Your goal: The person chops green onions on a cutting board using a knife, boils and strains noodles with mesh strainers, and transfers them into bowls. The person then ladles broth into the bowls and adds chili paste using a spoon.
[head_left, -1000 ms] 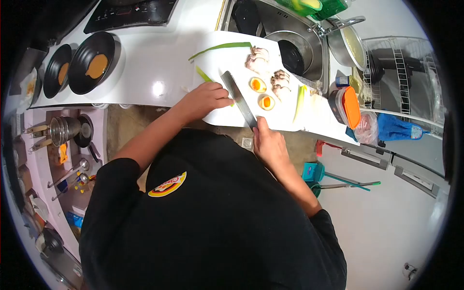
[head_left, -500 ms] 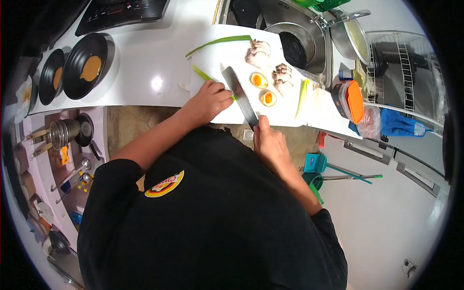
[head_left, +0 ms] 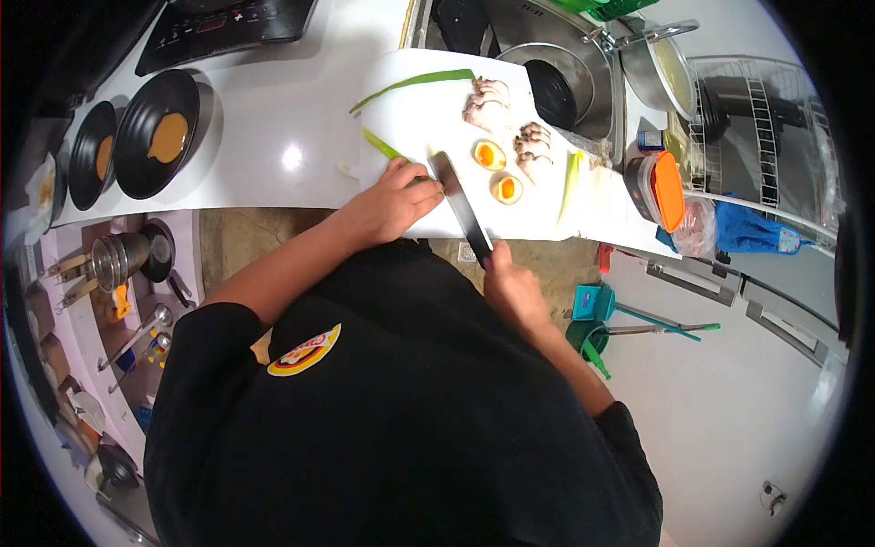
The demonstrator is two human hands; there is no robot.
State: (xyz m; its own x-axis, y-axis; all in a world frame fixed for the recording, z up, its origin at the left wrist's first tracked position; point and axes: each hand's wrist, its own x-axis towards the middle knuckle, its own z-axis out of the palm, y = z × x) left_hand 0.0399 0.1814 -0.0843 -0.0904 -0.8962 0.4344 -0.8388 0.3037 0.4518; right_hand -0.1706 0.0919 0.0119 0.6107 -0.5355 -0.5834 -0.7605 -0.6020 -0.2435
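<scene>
A knife (head_left: 462,206) is held by its handle in my right hand (head_left: 516,290), its blade slanting up and left over the white cutting board (head_left: 415,109). My left hand (head_left: 398,202) presses on a green onion stalk (head_left: 379,144) at the board's left, fingers closed around it beside the blade. Another green leaf (head_left: 415,83) lies along the board's upper edge. Right of the blade are two egg halves (head_left: 489,155) with orange yolks and two portions of sliced meat (head_left: 534,144). A pale green stalk (head_left: 571,187) lies farther right.
Two black bowls (head_left: 157,135) with brown sauce stand at the left below a black cooktop (head_left: 223,32). Behind the board is a sink (head_left: 597,68) holding pans. An orange-lidded container (head_left: 668,191), a blue cloth (head_left: 752,230) and a wire rack (head_left: 764,137) are at the right.
The knife and my right hand have shifted slightly down, the blade tip slightly right. My left hand has moved a little down and left, still on the green onion.
</scene>
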